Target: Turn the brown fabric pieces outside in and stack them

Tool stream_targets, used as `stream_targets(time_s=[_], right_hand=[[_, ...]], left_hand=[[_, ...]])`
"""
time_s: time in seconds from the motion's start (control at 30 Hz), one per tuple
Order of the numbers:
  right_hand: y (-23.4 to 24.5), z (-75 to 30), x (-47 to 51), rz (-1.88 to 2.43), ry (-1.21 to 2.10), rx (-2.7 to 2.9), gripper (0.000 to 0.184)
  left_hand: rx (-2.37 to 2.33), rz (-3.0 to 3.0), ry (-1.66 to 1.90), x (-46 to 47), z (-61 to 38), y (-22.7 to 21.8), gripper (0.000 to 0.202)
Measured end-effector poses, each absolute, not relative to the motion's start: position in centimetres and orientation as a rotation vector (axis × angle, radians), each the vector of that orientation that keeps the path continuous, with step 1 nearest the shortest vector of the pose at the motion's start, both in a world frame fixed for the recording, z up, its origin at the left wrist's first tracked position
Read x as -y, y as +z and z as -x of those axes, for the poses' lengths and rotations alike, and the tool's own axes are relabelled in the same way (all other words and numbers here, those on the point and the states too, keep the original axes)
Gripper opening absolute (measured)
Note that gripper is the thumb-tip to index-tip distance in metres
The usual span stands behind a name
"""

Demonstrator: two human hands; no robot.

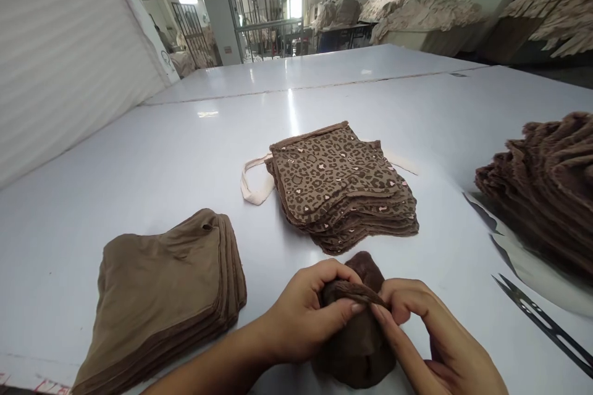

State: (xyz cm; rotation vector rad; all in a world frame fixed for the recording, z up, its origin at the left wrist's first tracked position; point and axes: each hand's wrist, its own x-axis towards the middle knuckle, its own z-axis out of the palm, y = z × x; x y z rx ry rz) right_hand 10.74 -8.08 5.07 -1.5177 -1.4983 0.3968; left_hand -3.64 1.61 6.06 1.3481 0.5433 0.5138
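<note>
Both my hands grip a small dark brown fabric piece (359, 339) near the table's front edge. My left hand (308, 311) is closed, its thumb and fingers pinching the piece's folded top edge. My right hand (438, 336) is also closed, pinching the same edge from the right. Just beyond the hands lies a stack of leopard-print fabric pieces (338, 182) with a cream strap (252, 182) sticking out on its left. A stack of plain brown fabric pieces (162, 290) sits to the left of my left forearm.
The white table (139, 160) stretches far ahead. A pile of fuzzy dark brown fabric (546, 185) rests at the right edge, with thin metal scissors (542, 321) lying in front of it. Heaps of beige cloth (426, 12) fill the back of the room.
</note>
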Motion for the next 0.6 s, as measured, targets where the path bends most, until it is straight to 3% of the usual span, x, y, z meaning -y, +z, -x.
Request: stream_targets(time_s=[0.23,0.43,0.6], right_hand=[[5.27,-10.49,8.21,1.530,0.492,1.574,0.007],[4.51,-10.85,8.11,1.521,0.347,1.563,0.010],[4.43,-10.20,8.53,1.701,0.199,1.446,0.006]], left_hand=[[-0.561,-0.925,0.441,-1.07,3.27,5.08,0.038],[-0.616,-0.761,0.259,-1.49,3.43,5.33,0.042],[-0.653,-0.787,0.413,-1.33,3.19,5.62,0.034]])
